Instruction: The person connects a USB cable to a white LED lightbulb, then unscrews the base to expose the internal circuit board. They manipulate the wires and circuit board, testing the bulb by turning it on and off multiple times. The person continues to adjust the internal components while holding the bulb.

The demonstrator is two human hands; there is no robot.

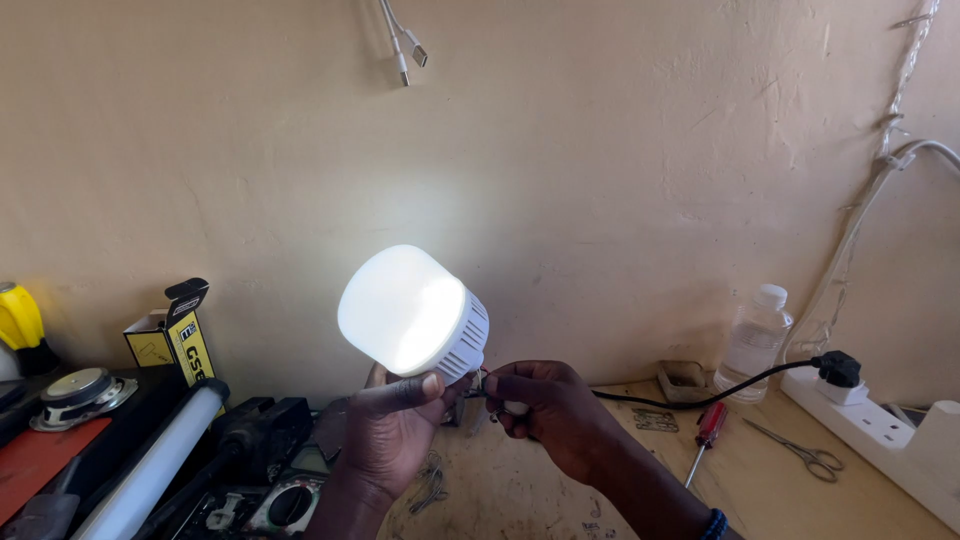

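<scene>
At frame centre, just above the counter [520, 490], both hands meet under a lit white bulb [410, 312]. Left hand [395, 425]: grip closed on the bulb's ribbed body from below, thumb on the housing at about 5 o'clock of the glowing dome. Dome tilted toward 10 o'clock, base pointing toward 4 o'clock. Right hand [550, 410]: grip pinched together on something small at the bulb's base, apparently the bare end of a black cable [690, 400]; the exact contact is hidden by the fingers.

Cable runs off toward 3 o'clock to a black plug [838, 368] seated in a white power strip [890, 425].

Around: red-handled screwdriver [708, 432] and scissors [805, 455] lying at 4 o'clock of the hands; clear plastic bottle [755, 340] upright against the wall at 3 o'clock; white tube lamp [150, 465] and a multimeter [285, 500] at 8 o'clock; yellow-black box [180, 340] at 9 o'clock.

Judgement: step in hand looks like a live test, leads held to the base, and the bulb glows. The next move calls for steady contact, fingers clear of bare metal, and a firm hold on the bulb body.
</scene>
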